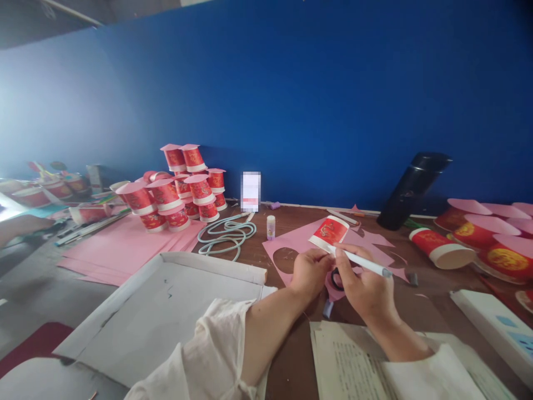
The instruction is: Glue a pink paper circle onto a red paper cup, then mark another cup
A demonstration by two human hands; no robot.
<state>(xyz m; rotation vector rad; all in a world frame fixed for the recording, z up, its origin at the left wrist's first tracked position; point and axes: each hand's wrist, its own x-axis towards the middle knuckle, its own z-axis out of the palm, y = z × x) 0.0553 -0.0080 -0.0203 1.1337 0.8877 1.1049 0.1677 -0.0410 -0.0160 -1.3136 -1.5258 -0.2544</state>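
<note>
A red paper cup [331, 230] with a gold dragon print and white rim is tilted above pink paper with round cut-outs [291, 244]. At its lower edge my left hand [310, 272] is closed, its fingers pinched on the cup. My right hand [368, 286] grips a white pen [366, 262], which slants from the cup's rim down to the right. Beneath and between the hands, a black ring-shaped handle [336, 279] shows in part. The pen's tip is too small to make out.
Stacked red cups [175, 189] stand at the left behind pink sheets [137, 244]. A cable [227, 233], phone [250, 191] and glue stick [271, 228] lie mid-table. A black bottle [410, 191] leans at the right near more cups [506, 255]. Printed papers [345, 361] and a white tray [166, 311] are in front.
</note>
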